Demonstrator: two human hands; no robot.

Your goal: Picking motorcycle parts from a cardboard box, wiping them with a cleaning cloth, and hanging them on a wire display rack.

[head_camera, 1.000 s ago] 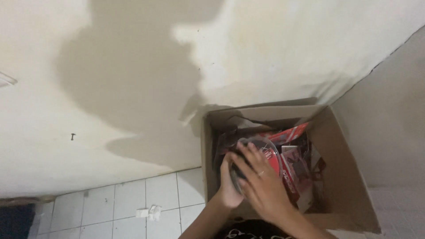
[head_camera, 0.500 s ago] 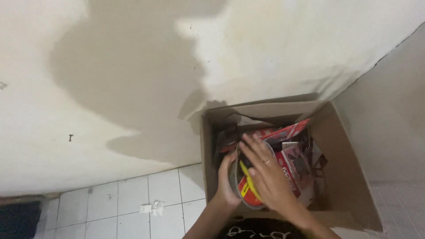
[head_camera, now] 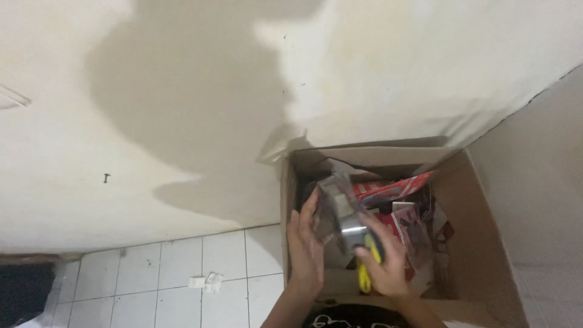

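Both hands work inside an open cardboard box [head_camera: 480,243] that stands on the white tiled floor [head_camera: 182,279] against a cream wall [head_camera: 243,91]. The left hand [head_camera: 305,249] is spread flat against the side of a clear plastic package [head_camera: 337,209] held just above the box's contents, steadying it rather than clenching it. The right hand [head_camera: 384,261] is closed around a yellow-handled tool [head_camera: 366,267], seemingly a screwdriver, whose upper part sits against the bottom of the package. The step in hand looks like lifting this packaged tool out of the box; freeing it would call for a firm grip from both hands and a straight lift clear of the box's near wall. Red packets [head_camera: 401,188] and other loose items fill the box behind the hands. A scrap of white paper [head_camera: 205,281] lies on the floor left of the box.
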